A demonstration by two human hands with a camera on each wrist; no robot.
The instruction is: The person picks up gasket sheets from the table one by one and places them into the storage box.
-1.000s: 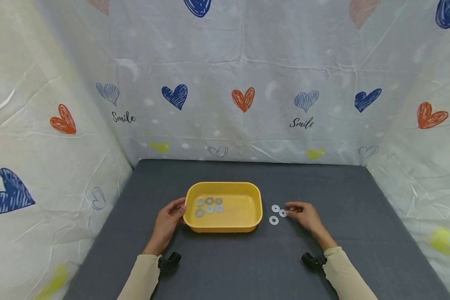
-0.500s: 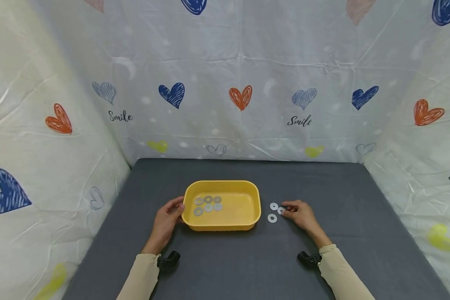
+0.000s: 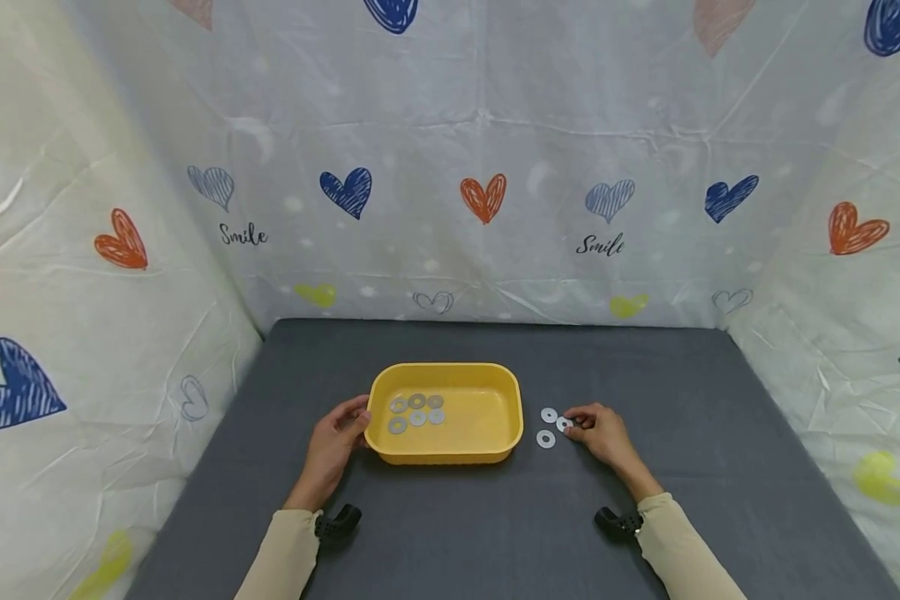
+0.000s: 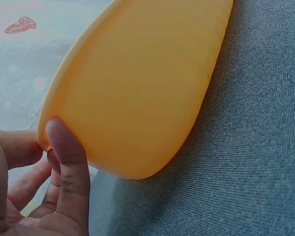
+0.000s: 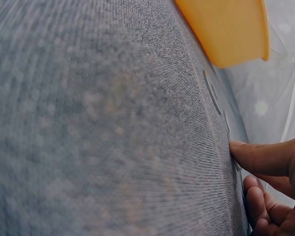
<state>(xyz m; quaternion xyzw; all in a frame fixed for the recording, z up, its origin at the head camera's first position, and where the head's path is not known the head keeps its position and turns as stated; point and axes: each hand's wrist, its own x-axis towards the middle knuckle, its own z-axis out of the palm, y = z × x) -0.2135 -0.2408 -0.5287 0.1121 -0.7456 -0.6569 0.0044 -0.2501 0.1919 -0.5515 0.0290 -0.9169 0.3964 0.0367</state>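
A yellow plastic tray (image 3: pixel 480 417) with raised walls stands on the dark grey tabletop. Its left rim is gripped by my left hand (image 3: pixel 330 450); in the left wrist view the thumb (image 4: pixel 69 157) lies along the tray wall, with fingers behind the rim. Inside, toward the left, lie several flat metal washers (image 3: pixel 417 418). To the right of the tray, three more washers lie close together on the cloth. My right hand (image 3: pixel 606 437) pinches the rightmost washer (image 3: pixel 563 423) at its edge with thumb and fingertips, low at the table. The other two are the upper washer (image 3: pixel 549 414) and the lower washer (image 3: pixel 546 439).
Grey cloth (image 3: pixel 465 533) covers the table. A white curtain (image 3: pixel 420 125) printed with hearts and "Smile" hangs behind it and along both sides. Each wrist carries a black camera mount, the left mount (image 3: pixel 337 522) and the right mount (image 3: pixel 618 522).
My right hand has come slightly left, and its thumb and fingertips have closed at the rightmost washer. The left hand keeps its grip on the tray, and the washers inside lie as before.
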